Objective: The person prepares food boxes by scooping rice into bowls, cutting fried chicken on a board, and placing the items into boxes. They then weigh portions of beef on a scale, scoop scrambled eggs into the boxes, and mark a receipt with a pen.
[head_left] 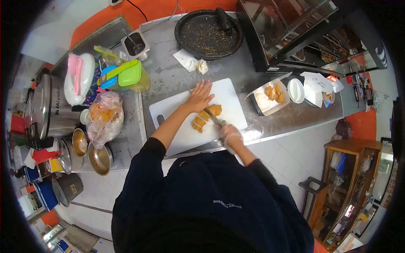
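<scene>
1. Fingers of the right hand (232, 135) are wrapped around the handle of a knife (214, 118), firmly enough, I judge, to steer the narrow metal blade. Thin, wrinkled clear plastic covers that hand.
2. Browned, crusty food (198, 123) lies in the middle of the board, partly cut into short strips, its crumbly coating rough against smooth plastic.
3. White cutting board (230, 101), flat and rectangular, sits near the body, likely so both arms reach easily.
4. Left hand (200, 98) is open, gripping nothing, fingers spread, palm down at the blade's far end, presumably to press or steady; whether it touches the blade or the food is hard to tell.
5. Open box (274, 109), right of the board, holds more browned pieces, within easy reach.
6. Crumpled white paper (185, 60) rests beyond on the metal counter (160, 80).
7. Farthest, a wide, round, dark mortar (179, 42) cradles a stubby pestle (224, 19).
</scene>
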Demonstrator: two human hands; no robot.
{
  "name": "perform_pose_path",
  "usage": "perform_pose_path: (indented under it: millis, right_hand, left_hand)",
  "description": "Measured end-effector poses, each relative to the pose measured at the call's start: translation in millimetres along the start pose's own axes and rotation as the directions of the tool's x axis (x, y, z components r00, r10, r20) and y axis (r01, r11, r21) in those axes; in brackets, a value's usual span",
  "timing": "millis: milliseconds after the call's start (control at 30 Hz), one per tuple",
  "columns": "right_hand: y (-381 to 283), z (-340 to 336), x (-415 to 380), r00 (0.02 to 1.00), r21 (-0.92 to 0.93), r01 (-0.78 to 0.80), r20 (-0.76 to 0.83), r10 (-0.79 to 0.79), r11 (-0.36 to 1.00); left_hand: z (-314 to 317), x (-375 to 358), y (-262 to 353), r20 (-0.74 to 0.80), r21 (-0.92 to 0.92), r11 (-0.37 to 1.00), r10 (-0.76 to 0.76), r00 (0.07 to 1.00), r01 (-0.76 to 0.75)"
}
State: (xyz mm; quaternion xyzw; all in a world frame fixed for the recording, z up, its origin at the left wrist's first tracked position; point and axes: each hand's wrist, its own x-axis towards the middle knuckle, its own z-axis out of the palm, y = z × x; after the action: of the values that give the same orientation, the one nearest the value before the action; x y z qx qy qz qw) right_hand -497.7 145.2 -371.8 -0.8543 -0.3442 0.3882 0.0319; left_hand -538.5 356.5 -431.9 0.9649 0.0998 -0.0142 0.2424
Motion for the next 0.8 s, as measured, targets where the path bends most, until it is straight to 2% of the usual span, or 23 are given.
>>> perform_pose_path:
  millis: [33,100,167,233,300,333,367,400,433,500,533,600,667,700,767,800]
  right_hand:
    - [3.9,-12.6,-1.0,0.999,-0.032,0.052,0.001,-0.052,0.998]
    - [1.8,-42.0,-19.2,0.996,-0.046,0.054,-0.066,-0.057,0.997]
    - [-4.1,-66.1,-32.3,0.998,-0.064,0.017,-0.066,-0.022,0.998]
    - [0.6,-60.4,-28.8,0.998,-0.094,-0.013,-0.07,0.006,0.995]
    - [11.5,-26.4,-13.6,0.996,-0.094,-0.076,-0.051,0.071,0.993]
    - [1.6,-18.4,-15.4,0.997,-0.099,-0.074,-0.028,0.072,0.992]
    - [-2.3,0.2,-2.1,0.98,0.025,-0.197,-0.025,0.197,0.98]
    - [7.3,9.6,5.2,0.984,0.046,-0.151,-0.085,0.154,0.988]
    - [8.7,7.6,6.8,0.984,0.062,-0.098,-0.145,0.106,0.993]
    - [29.4,-3.4,16.0,0.994,0.099,0.05,-0.098,-0.04,0.994]
    - [35.7,-15.2,14.4,0.995,0.074,0.017,-0.098,-0.009,0.997]
    - [49.8,-43.9,8.8,0.991,0.123,0.028,-0.135,-0.012,0.992]
    - [57.1,-52.0,15.6,0.988,0.186,0.028,-0.155,0.001,0.982]
    - [61.4,-56.9,28.9,0.988,0.152,-0.002,-0.155,0.026,0.988]
    - [68.5,-56.2,37.8,0.984,0.126,-0.044,-0.168,0.065,0.991]
    - [61.2,-54.4,43.4,0.931,-0.019,0.052,-0.361,-0.056,0.998]
  left_hand:
    - [-3.6,2.0,2.0,0.0,0.011,1.0,0.008,1.0,-0.008]
    - [-15.4,16.3,15.5,0.009,-0.125,0.992,0.006,1.0,-0.005]
    - [-19.7,27.0,25.4,0.05,-0.166,0.986,0.043,0.998,-0.035]
    - [-18.1,29.3,29.8,0.077,-0.207,0.976,0.076,0.994,-0.059]
    - [-9.9,29.1,30.2,0.201,-0.16,0.987,0.05,0.978,-0.017]
    - [-8.0,26.2,30.0,0.209,-0.165,0.986,0.054,0.976,-0.02]
    - [-8.7,23.4,28.0,0.2,-0.061,0.998,0.042,0.979,-0.031]
    - [-11.7,25.4,26.1,0.182,0.049,0.998,0.032,0.983,-0.041]
    - [-11.3,32.6,23.0,0.173,0.052,0.998,0.03,0.985,-0.039]
    - [-2.7,38.5,12.4,0.13,-0.212,0.976,-0.018,0.991,0.045]
    - [-7.6,39.3,13.6,0.124,-0.204,0.978,-0.013,0.992,0.038]
    - [-22.3,28.4,21.7,-0.152,-0.534,0.844,-0.151,0.977,0.047]
    - [-50.7,1.6,29.8,-0.305,-0.647,0.762,-0.229,0.924,-0.025]
    - [-55.3,-10.6,29.3,-0.358,-0.672,0.74,-0.274,0.893,-0.042]
    - [-49.8,-43.6,16.5,-0.388,-0.717,0.697,-0.396,0.832,-0.003]
    - [-43.4,-58.7,7.2,-0.385,-0.744,0.667,-0.46,0.8,0.025]
